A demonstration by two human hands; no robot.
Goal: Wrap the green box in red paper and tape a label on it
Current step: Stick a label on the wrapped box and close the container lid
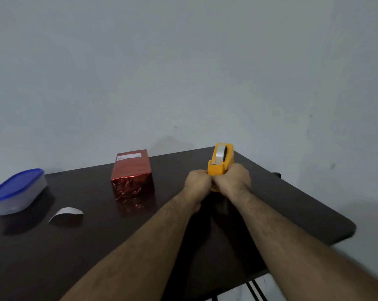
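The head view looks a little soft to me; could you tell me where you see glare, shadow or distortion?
Head view: dim, slightly soft overall; glare speckles the crinkled front of the red wrapped box, which reflects in the glossy table; the arms cast dark shadow beneath the hands; the wide lens bows the table edges.

Single head-worn wide-angle view, looking forward and slightly down over a dark brown wooden table point(75, 246). Faces a bare pale grey wall point(183, 61), which fills the upper half. Close enough for both forearms to run in from the bottom edge. Table's far right corner within view.
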